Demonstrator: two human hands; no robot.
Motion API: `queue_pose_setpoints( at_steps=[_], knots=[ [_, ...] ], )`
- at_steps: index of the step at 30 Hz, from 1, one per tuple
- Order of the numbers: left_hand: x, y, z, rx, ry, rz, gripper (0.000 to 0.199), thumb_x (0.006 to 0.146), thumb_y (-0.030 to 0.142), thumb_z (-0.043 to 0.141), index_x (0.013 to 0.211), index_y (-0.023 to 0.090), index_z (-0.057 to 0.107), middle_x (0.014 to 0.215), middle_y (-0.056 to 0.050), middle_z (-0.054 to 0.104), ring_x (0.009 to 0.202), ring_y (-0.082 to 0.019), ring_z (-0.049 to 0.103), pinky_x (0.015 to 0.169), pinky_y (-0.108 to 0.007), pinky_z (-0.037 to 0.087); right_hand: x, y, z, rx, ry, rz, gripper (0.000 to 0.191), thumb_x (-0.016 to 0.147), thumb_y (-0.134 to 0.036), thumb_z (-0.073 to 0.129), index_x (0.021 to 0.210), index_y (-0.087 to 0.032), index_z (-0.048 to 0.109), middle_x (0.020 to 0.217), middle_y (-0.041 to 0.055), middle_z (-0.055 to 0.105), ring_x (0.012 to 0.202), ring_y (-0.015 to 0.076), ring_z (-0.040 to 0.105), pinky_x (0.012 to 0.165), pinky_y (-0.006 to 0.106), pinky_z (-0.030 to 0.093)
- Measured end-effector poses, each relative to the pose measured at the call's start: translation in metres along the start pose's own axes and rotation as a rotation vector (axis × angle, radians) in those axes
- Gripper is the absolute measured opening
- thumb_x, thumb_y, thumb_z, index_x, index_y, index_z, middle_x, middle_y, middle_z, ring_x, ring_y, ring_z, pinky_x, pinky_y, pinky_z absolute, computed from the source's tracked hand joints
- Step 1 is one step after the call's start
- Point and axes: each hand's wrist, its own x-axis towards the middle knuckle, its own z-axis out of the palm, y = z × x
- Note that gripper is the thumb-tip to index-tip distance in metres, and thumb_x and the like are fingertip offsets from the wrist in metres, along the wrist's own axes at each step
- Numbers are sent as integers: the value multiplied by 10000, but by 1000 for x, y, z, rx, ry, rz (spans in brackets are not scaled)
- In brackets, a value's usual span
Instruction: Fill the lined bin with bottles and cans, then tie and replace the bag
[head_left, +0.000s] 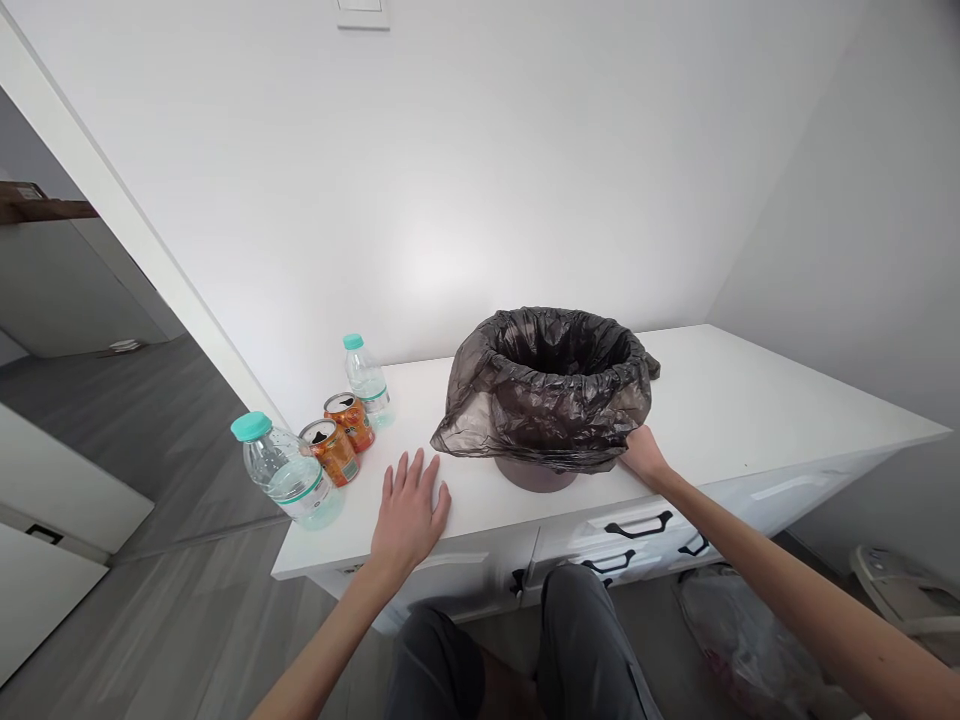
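Observation:
A trash can (pixel 536 475) stands on the white cabinet top, lined with a dark, translucent plastic garbage bag (pixel 570 415). The bag is folded over the rim, and its loose edge hangs around the outside. My left hand (pixel 409 510) lies flat on the cabinet top, fingers spread, left of the can. At the bag's lower right edge is my right hand (pixel 641 455), its fingers hidden by the bag. Further left stand two orange drink cans (pixel 334 455) with opened tops, between two clear plastic bottles (pixel 292 480) with teal caps.
The white cabinet top (pixel 780 400) stretches right toward the grey wall, with black drawer handles (pixel 637 525) below its front edge. A doorway opens at the left. On the floor at lower right lie a clear plastic bag (pixel 742 620) and a pale stool-like object (pixel 900 590).

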Motion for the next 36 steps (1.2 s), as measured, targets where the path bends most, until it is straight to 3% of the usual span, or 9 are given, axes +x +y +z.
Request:
queue_pose_setpoints(
  at_steps=[8,17,28,31,33,36],
  knots=[
    [1,1,-2,14,-1,5,529,1026,399,377,1480,172,524,1604,-121,441,1515,-349,348,1240,-573,293,-1,-7,-4,27,7,10,158,715,-347,526,687,-200,577,652,50,614,808,245,542,702,314,448],
    [-7,1,1,5,-4,31,572,1031,423,352,1538,181,459,1635,-100,383,1538,-339,301,1246,-577,284,-8,-16,-7,52,-22,62,191,705,-372,517,623,-212,453,617,1,526,667,156,375,583,276,323],
    [-52,3,-10,-11,4,175,597,1068,431,296,1629,232,252,1662,-38,323,1570,-278,223,1268,-528,271,-8,-17,-10,86,-22,65,196,739,-376,514,661,-200,549,650,17,602,690,176,460,621,282,366],
    [-70,-9,-22,-65,-52,281,610,1056,430,338,1636,283,220,1657,-27,350,1566,-257,242,1264,-508,294,-9,-18,-11,94,-18,58,215,747,-388,522,690,-195,596,651,23,622,701,185,484,630,283,382],
    [-78,-21,-39,-100,-77,320,577,1043,422,371,1610,346,292,1632,4,403,1545,-242,304,1261,-495,314,-9,-19,-11,99,-17,56,222,751,-391,525,700,-194,614,652,25,628,711,191,499,640,284,394],
    [-78,-42,-81,-117,47,219,495,1007,433,439,1498,390,475,1555,7,507,1485,-260,408,1236,-516,358,-9,-20,-11,105,-21,59,227,757,-385,524,713,-193,636,651,28,632,731,202,523,665,290,411]
  ],
)
